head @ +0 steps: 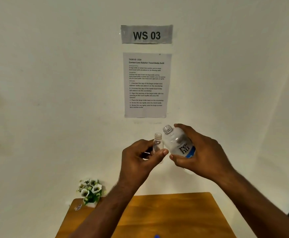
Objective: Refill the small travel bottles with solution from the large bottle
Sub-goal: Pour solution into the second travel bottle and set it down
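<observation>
My left hand point(140, 157) grips a small clear travel bottle point(158, 143), upright and uncapped, its threaded neck showing above my fingers. My right hand point(197, 152) is wrapped around the large white solution bottle point(178, 143), which carries a dark "renu" label with a blue band. The large bottle is also uncapped and leans left, its open neck just right of and slightly above the small bottle's mouth. Both bottles are held up in front of the wall, well above the table. My fingers hide the lower part of each bottle.
A wooden table point(174, 213) lies below my arms. At its back left corner stands a small pot of white artificial flowers point(90, 191), with a small object point(78, 207) beside it. A blue thing point(156, 236) peeks in at the bottom edge. Printed sheets point(147, 85) hang on the wall.
</observation>
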A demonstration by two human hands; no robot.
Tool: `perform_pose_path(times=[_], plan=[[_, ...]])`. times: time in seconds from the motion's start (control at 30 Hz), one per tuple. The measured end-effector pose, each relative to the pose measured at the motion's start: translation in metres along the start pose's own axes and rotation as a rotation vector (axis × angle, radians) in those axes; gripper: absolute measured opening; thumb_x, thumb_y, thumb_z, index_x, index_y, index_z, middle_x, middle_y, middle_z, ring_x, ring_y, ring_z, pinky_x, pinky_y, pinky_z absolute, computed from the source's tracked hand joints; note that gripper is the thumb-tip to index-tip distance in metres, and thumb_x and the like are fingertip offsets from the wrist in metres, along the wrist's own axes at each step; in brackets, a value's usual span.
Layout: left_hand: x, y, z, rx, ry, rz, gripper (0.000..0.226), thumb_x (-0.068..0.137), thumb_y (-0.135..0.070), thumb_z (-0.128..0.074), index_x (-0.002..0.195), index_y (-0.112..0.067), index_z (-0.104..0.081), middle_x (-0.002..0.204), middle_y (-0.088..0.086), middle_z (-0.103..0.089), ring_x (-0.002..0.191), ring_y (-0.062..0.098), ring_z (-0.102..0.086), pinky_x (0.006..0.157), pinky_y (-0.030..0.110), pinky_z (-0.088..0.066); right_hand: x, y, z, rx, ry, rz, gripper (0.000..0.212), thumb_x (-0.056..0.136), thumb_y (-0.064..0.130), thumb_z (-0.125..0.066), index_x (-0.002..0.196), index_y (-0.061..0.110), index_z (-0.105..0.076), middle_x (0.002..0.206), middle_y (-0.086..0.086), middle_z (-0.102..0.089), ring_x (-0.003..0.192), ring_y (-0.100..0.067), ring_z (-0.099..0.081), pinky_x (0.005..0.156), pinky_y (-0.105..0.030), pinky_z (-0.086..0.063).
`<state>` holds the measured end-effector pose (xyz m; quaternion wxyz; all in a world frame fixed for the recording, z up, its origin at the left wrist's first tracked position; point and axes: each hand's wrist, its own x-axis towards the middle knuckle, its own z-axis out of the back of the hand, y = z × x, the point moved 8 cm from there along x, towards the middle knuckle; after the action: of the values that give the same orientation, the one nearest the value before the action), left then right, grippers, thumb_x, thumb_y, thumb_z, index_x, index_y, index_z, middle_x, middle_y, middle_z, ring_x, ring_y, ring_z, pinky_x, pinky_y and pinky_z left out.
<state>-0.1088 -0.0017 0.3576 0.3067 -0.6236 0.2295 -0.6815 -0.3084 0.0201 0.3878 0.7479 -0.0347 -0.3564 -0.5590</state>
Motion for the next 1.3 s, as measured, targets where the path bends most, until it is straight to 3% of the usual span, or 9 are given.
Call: perform_pose_path(times=[0.37, 0.53, 0.67, 1.07, 1.3], plan=[[0.003, -0.017, 0.006, 0.042, -0.024, -0.039, 0.034, 0.079, -0.050, -0.081, 0.099, -0.022, -0.083, 0.079, -0.006, -0.074, 0.073, 0.020, -0.069, 0.063, 0.036, -0.060, 0.001, 0.025, 0.034, -0.169, 0.012, 0.056, 0.089, 0.064, 0.073, -0.064, 0.144, 0.052, -0.031, 0.121, 0.023, -0.063, 0.092, -0.002, -0.058, 0.076, -0.024, -0.056], [0.003, -0.020, 0.009, 0.046, -0.023, -0.043, 0.032, 0.079, -0.049, -0.082, 0.098, -0.022, -0.082, 0.078, -0.005, -0.073, 0.073, 0.018, -0.069, 0.063, 0.028, -0.059, 0.004, 0.030, 0.037, -0.200, 0.016, 0.088, 0.089, 0.063, 0.075, -0.058, 0.144, 0.052, -0.029, 0.122, 0.020, -0.064, 0.098, -0.008, -0.063, 0.078, -0.032, -0.059], [0.001, -0.020, 0.011, 0.046, -0.033, -0.037, 0.033, 0.079, -0.051, -0.081, 0.099, -0.025, -0.082, 0.078, -0.006, -0.074, 0.073, 0.015, -0.070, 0.063, 0.017, -0.055, 0.007, 0.034, 0.039, -0.256, 0.033, 0.108, 0.089, 0.066, 0.069, -0.067, 0.144, 0.050, -0.030, 0.120, 0.016, -0.064, 0.098, -0.010, -0.063, 0.076, -0.034, -0.059], [0.000, -0.014, 0.016, 0.034, -0.053, -0.027, 0.038, 0.079, -0.051, -0.080, 0.100, -0.019, -0.083, 0.079, -0.005, -0.074, 0.074, 0.018, -0.070, 0.064, 0.021, -0.057, 0.021, 0.045, 0.043, -0.451, 0.101, 0.150, 0.088, 0.067, 0.064, -0.071, 0.144, 0.047, -0.032, 0.107, 0.015, -0.063, 0.090, -0.011, -0.058, 0.067, -0.030, -0.055], [-0.001, -0.013, 0.019, 0.030, -0.053, -0.035, 0.037, 0.080, -0.050, -0.081, 0.100, -0.021, -0.083, 0.079, -0.005, -0.074, 0.074, 0.017, -0.070, 0.065, 0.019, -0.056, 0.026, 0.050, 0.043, -0.505, 0.116, 0.173, 0.087, 0.066, 0.062, -0.071, 0.144, 0.048, -0.034, 0.106, 0.016, -0.061, 0.091, -0.009, -0.053, 0.062, -0.024, -0.043]])
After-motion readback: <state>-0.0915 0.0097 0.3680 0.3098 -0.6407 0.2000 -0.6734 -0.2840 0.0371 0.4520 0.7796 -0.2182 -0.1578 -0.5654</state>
